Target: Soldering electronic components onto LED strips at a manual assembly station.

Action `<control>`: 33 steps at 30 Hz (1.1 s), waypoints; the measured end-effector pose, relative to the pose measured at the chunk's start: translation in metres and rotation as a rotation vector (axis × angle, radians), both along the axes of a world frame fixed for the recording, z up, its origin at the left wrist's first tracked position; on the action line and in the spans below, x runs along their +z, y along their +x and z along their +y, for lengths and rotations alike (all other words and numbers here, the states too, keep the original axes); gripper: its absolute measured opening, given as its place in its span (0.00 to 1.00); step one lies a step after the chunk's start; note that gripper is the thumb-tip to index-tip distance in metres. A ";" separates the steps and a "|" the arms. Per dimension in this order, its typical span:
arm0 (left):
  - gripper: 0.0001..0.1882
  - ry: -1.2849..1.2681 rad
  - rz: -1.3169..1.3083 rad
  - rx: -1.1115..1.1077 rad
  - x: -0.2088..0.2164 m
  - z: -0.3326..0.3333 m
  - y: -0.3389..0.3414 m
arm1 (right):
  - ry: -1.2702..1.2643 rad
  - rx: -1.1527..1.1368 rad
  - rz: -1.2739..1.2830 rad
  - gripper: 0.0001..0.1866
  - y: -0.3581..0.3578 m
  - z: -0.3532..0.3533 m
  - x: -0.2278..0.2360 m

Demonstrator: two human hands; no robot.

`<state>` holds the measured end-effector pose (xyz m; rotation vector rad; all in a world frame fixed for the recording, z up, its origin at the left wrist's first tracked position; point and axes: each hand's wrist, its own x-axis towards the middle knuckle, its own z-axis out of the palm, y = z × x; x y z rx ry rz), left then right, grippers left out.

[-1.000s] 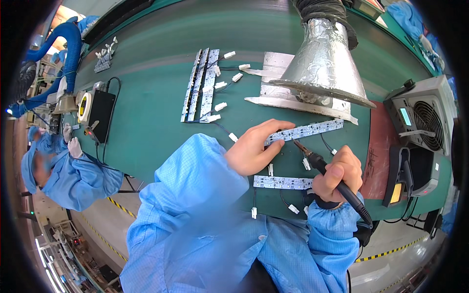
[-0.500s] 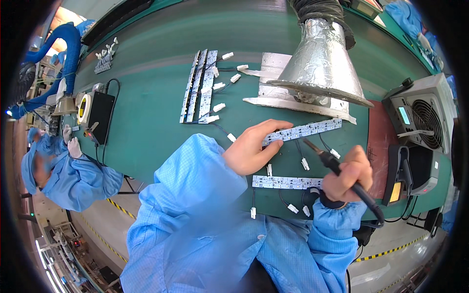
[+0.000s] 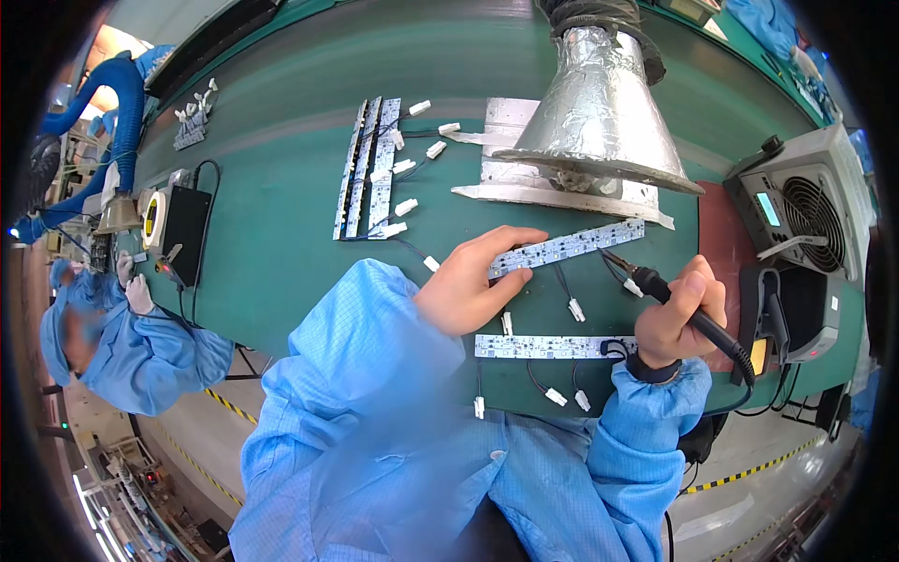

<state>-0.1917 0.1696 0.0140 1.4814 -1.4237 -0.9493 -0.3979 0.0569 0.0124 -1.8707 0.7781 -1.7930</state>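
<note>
Between the thumb and fingers of my left hand (image 3: 478, 279) is one end of a long white circuit board strip (image 3: 571, 246), tilted with its far end up to the right. Leads with white plugs (image 3: 575, 310) hang from its lower edge. My right hand (image 3: 682, 314) grips a soldering iron (image 3: 688, 309) like a pen. The iron's tip points left and up, close to the strip's lower edge near its right end; whether it touches I cannot tell. Nearer me, a second circuit board strip (image 3: 552, 347) lies flat with wired plugs, its right end beside my right wrist.
Several wired strips (image 3: 379, 169) lie side by side at the back left. A foil-covered fume hood (image 3: 599, 108) stands over a pale metal plate (image 3: 510, 117). To the right are a fan unit (image 3: 805, 220) and a soldering station (image 3: 796, 314). A co-worker in blue (image 3: 140, 351) sits at left.
My right hand has shifted right with the soldering iron, whose tip now sits by the held strip's right part. The whole view has slid slightly; my left hand keeps its grip.
</note>
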 end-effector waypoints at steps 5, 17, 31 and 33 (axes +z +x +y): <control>0.22 0.007 0.021 0.001 -0.001 0.001 0.000 | 0.014 0.001 -0.001 0.18 0.002 0.001 0.000; 0.21 0.032 0.049 0.000 -0.003 0.000 0.001 | -0.004 0.011 0.012 0.17 0.003 0.000 -0.001; 0.22 -0.004 -0.008 0.003 0.001 0.000 -0.001 | 0.100 -0.336 -0.169 0.20 -0.019 -0.025 0.009; 0.22 0.003 -0.022 -0.010 0.000 0.000 -0.001 | 0.122 -0.328 -0.189 0.20 -0.023 -0.031 0.007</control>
